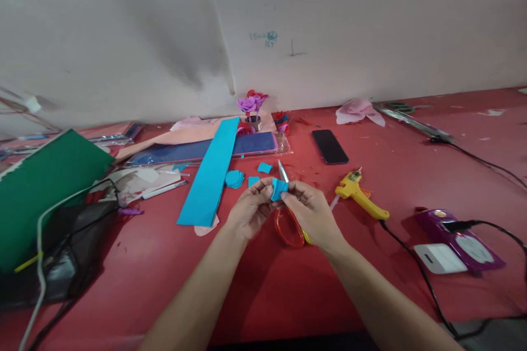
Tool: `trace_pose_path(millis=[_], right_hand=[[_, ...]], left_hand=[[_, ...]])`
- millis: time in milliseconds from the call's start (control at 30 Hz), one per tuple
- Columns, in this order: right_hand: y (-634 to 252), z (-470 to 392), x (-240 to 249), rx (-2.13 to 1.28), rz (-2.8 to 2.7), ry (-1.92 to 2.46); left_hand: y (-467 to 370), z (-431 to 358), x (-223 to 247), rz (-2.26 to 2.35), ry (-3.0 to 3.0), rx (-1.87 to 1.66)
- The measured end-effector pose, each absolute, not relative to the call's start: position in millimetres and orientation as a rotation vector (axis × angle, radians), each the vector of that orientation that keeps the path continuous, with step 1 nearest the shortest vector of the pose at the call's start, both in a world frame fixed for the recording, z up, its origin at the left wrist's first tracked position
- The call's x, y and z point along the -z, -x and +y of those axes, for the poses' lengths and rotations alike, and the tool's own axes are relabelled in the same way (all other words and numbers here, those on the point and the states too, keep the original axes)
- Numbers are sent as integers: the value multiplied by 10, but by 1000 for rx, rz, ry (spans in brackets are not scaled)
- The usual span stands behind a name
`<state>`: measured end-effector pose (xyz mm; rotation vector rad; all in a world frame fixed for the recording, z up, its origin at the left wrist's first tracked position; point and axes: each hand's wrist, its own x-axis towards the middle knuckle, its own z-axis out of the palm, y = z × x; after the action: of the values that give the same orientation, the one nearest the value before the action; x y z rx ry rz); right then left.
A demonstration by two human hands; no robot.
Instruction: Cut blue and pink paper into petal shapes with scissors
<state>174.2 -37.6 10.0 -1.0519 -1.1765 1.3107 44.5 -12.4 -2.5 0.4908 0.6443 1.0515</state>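
Observation:
Between the fingertips of both my hands is a small piece of blue crepe paper, held above the red table. My left hand pinches its left side, and my right hand grips its right side. Under and behind my right hand lie scissors with red handles, their blades pointing away from me. Just beyond my left hand are cut blue paper pieces, some stacked and some loose. A long blue crepe paper strip lies to the left.
A yellow glue gun and a black phone lie to the right, near a purple power strip with a white adapter. Paper flowers stand by the wall. A green sheet and cables occupy the left.

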Motion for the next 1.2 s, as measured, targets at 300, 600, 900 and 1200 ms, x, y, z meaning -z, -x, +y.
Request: trace_pose_path(millis=[300, 600, 900, 1200], right_hand=[[-1816, -343, -123, -1211, -1085, 1130], [-1847, -332, -10, -708, -1828, 1498], [-1786, -377, 16, -533, -2003, 1671], [-1793, -363, -17, -482, -2027, 1771]], left_hand=[[-25, 85, -83, 923, -480, -1576], [259, 208, 3, 1288, -744, -1513], [-111, 259, 308, 1438, -1043, -1342], [-221, 265, 339, 1577, -1433, -990]])
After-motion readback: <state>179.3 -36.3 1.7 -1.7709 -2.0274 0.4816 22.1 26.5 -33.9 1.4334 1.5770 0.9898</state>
